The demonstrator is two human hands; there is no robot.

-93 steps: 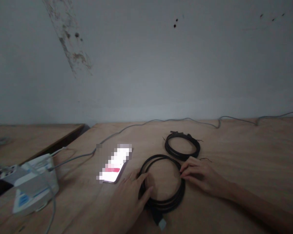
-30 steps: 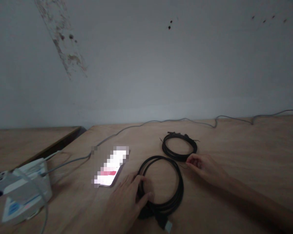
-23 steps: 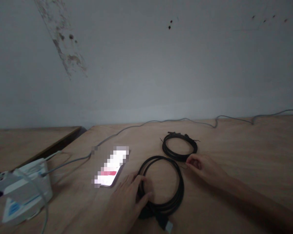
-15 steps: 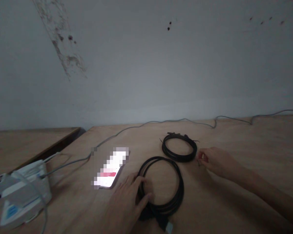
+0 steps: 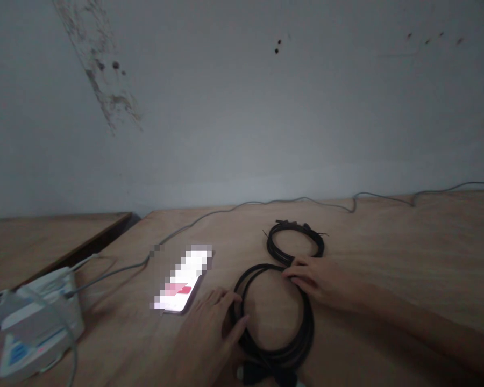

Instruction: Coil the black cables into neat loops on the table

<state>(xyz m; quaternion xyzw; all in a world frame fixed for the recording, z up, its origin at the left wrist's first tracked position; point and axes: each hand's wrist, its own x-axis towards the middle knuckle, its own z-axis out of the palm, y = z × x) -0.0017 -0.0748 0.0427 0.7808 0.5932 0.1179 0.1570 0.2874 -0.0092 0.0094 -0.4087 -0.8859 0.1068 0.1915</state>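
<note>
A large coil of black cable [image 5: 302, 344] lies on the wooden table [image 5: 407, 252] in front of me. My left hand [image 5: 210, 336] grips its left side, thumb inside the loop and fingers outside. My right hand [image 5: 320, 279] rests on the coil's upper right rim, fingers curled over the cable. A smaller black cable coil [image 5: 295, 243], tied with thin wire, lies just behind the right hand. The large coil's plug end [image 5: 262, 372] sits at the near edge of the view.
A lit phone [image 5: 181, 279] lies left of the coils. A white device [image 5: 32, 322] with grey cables sits at the far left. A grey cable [image 5: 266, 203] runs along the table's back edge by the wall. A second table [image 5: 44, 236] stands at left.
My right hand went out to the right of the small coil, then came back onto the large coil's upper rim. The large coil shifted slightly toward me. My left hand stayed put.
</note>
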